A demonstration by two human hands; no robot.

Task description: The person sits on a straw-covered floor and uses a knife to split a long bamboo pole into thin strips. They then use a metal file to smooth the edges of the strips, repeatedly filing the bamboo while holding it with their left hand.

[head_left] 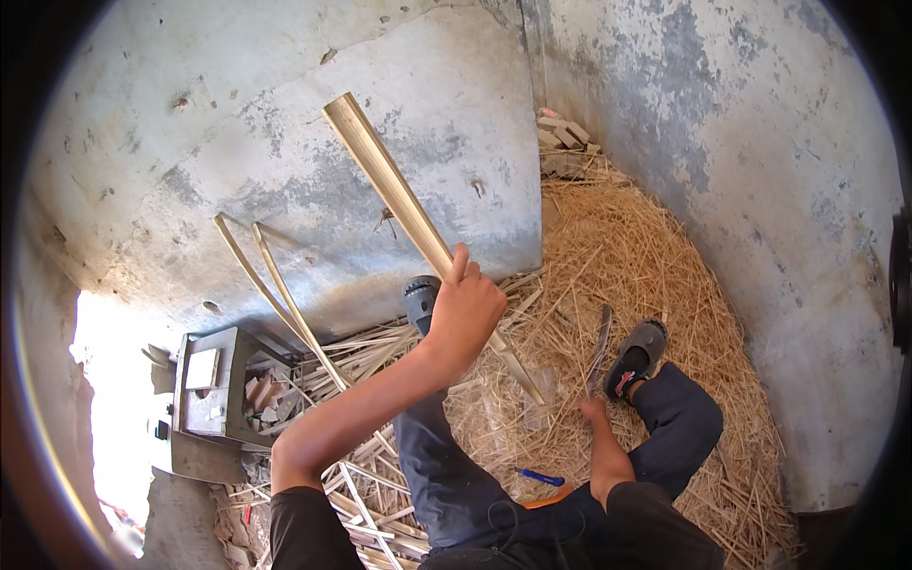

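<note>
Fingers of the left hand (pixel 465 309) were curled tight around a long split bamboo stave (pixel 408 209), with one finger sticking up along it. The stave was pale, smooth and slightly troughed; it rose slantwise from the straw up across the wall, its upper end cut square. Its lower end tapered to a point in the litter near the knees.

The right hand (pixel 594 410) lay low by the right shin, at the handle end of a dark, narrow curved blade (pixel 600 347); whether its fingers were closed on the handle could not be made out, since the wrist hid them.

Both legs wore dark trousers. A grey sandal (pixel 638 353) sat on the right foot, and a dark shoe (pixel 421 299) showed partly behind the left hand. A small blue pen-like thing (pixel 541 477) lay by the thigh. Thin bamboo strips (pixel 285 294) leaned bowed against the rough, blotched concrete wall (pixel 285 123). Dry, stringy shavings (pixel 627 247) heaped the corner. A grey metal box (pixel 214 389) stood at the left, partly washed out by glare.
</note>
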